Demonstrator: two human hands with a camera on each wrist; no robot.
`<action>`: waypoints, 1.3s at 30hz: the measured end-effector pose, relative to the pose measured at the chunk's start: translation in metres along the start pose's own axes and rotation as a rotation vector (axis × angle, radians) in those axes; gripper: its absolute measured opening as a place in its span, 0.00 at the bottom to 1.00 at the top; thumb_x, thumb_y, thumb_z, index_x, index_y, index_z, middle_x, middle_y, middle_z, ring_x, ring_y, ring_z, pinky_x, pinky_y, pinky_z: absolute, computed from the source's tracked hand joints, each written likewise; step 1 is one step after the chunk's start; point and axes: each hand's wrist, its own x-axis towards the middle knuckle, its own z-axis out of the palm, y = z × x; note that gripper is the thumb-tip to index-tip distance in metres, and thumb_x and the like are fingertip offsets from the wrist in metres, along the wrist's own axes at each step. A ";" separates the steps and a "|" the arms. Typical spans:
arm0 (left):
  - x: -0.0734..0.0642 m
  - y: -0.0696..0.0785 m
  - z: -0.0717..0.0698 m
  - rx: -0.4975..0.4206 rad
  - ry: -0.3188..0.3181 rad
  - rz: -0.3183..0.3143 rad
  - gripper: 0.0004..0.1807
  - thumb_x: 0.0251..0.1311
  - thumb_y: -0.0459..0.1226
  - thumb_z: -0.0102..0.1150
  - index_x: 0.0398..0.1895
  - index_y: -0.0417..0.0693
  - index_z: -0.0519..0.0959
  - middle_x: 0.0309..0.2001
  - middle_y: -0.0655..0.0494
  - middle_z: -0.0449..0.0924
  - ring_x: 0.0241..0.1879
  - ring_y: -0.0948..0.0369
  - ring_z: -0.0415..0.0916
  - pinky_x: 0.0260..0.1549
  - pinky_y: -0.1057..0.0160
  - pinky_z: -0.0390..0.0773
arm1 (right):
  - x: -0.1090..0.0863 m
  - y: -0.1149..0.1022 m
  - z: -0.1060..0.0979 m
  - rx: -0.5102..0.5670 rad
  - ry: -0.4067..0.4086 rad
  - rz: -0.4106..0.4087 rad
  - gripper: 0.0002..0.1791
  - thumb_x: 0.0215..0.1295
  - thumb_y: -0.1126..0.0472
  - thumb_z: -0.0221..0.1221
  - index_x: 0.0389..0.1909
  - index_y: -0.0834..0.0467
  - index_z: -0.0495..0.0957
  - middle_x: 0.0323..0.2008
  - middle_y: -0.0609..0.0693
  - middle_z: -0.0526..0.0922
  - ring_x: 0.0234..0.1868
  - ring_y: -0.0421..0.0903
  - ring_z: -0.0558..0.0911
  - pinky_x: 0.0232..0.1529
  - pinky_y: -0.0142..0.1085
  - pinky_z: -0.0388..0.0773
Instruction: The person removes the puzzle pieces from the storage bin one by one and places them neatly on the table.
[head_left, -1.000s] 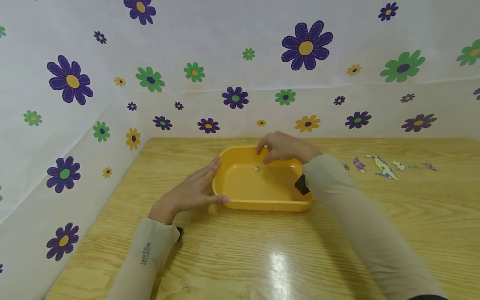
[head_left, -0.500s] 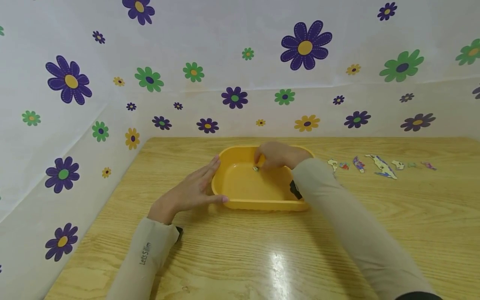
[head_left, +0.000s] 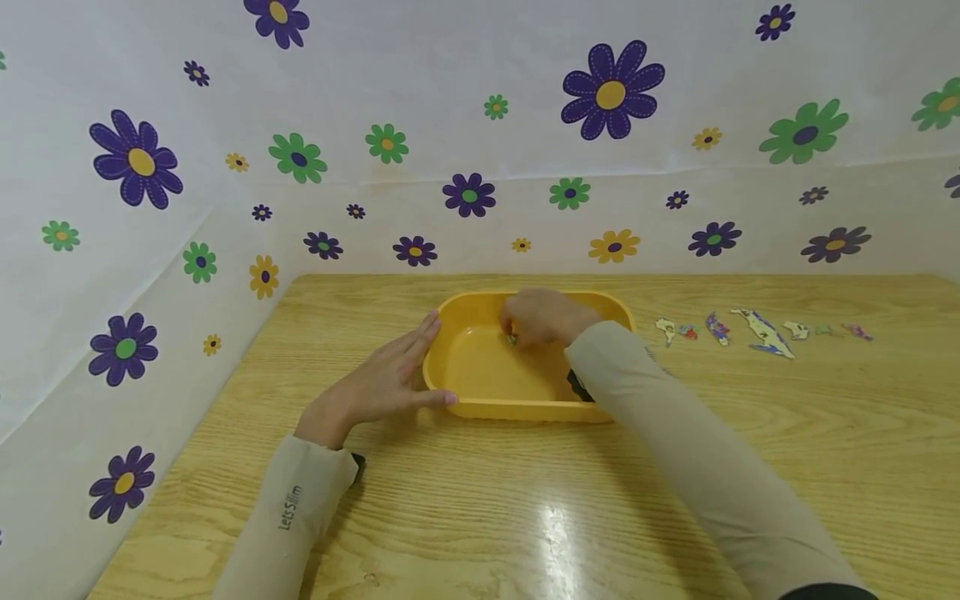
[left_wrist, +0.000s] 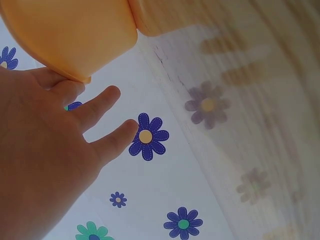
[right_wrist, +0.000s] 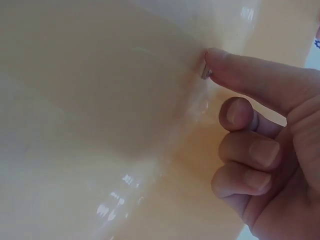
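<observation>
A yellow plastic basin [head_left: 480, 392] stands on the wooden table. My left hand [head_left: 386, 379] rests against its left end, fingers and thumb spread and mostly straight. In the left wrist view, fingers touch the basin's rim [left_wrist: 88, 79]. My right hand [head_left: 536, 317] reaches down inside the basin. At its fingertips is a small flat piece [right_wrist: 205, 71] with a light, patterned surface, seen nearly edge-on; the digits seem to pinch it. Three other fingers curl toward the palm in the right wrist view. The head view shows only a bit of the piece [head_left: 513, 339].
Right of the basin, several flat cut-out pieces with coloured patterns lie in a row on the table [head_left: 480, 508]. The largest is a long cream and blue piece [head_left: 763, 332]. A white sheet with flower prints [head_left: 420, 204] hangs behind and at the left.
My right hand has moved down and left, from above the basin's far side to the small piece inside. A cream piece on the table has come into view beyond the right sleeve. My left hand stays put.
</observation>
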 end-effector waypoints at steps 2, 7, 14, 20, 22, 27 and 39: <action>0.000 0.000 0.000 0.000 -0.003 -0.004 0.63 0.59 0.69 0.59 0.82 0.43 0.39 0.82 0.52 0.33 0.79 0.47 0.39 0.74 0.42 0.46 | 0.001 -0.001 0.001 -0.018 0.013 -0.009 0.07 0.62 0.67 0.64 0.40 0.59 0.86 0.42 0.52 0.85 0.41 0.50 0.78 0.47 0.41 0.79; 0.000 0.001 0.000 0.006 -0.004 -0.007 0.63 0.59 0.70 0.58 0.82 0.43 0.40 0.82 0.51 0.33 0.79 0.45 0.40 0.74 0.42 0.46 | 0.002 -0.006 0.002 -0.047 0.025 -0.015 0.03 0.65 0.67 0.62 0.32 0.59 0.83 0.33 0.50 0.82 0.36 0.48 0.77 0.42 0.39 0.79; 0.000 0.002 0.001 -0.001 -0.004 -0.007 0.63 0.59 0.69 0.59 0.82 0.43 0.40 0.82 0.51 0.33 0.79 0.45 0.40 0.74 0.42 0.46 | -0.001 -0.009 -0.002 -0.059 0.011 -0.005 0.05 0.64 0.69 0.60 0.28 0.59 0.80 0.28 0.50 0.78 0.31 0.48 0.75 0.35 0.38 0.76; 0.001 0.001 0.001 0.003 -0.001 0.000 0.63 0.59 0.68 0.59 0.82 0.42 0.40 0.82 0.50 0.33 0.79 0.45 0.40 0.74 0.42 0.46 | -0.016 -0.005 -0.017 -0.016 0.066 -0.008 0.02 0.63 0.66 0.62 0.34 0.60 0.82 0.36 0.52 0.83 0.38 0.51 0.79 0.43 0.43 0.80; 0.001 0.001 0.000 0.003 -0.001 -0.001 0.63 0.60 0.68 0.60 0.82 0.43 0.39 0.82 0.50 0.33 0.79 0.45 0.40 0.74 0.42 0.46 | -0.021 -0.003 -0.023 -0.002 0.096 -0.017 0.02 0.63 0.65 0.63 0.35 0.60 0.83 0.37 0.52 0.83 0.40 0.52 0.79 0.46 0.45 0.80; -0.001 0.001 0.001 0.001 0.002 -0.012 0.63 0.59 0.68 0.60 0.82 0.44 0.39 0.82 0.51 0.33 0.79 0.45 0.40 0.74 0.42 0.45 | -0.026 0.002 -0.037 0.031 0.134 0.005 0.05 0.64 0.64 0.64 0.37 0.62 0.84 0.37 0.54 0.83 0.43 0.54 0.77 0.50 0.47 0.78; -0.001 0.000 0.001 0.010 0.012 0.018 0.63 0.60 0.68 0.59 0.82 0.42 0.39 0.82 0.48 0.34 0.79 0.44 0.40 0.74 0.41 0.46 | -0.047 0.022 -0.058 0.067 0.179 0.052 0.07 0.67 0.65 0.64 0.41 0.64 0.85 0.36 0.56 0.82 0.38 0.54 0.75 0.44 0.45 0.78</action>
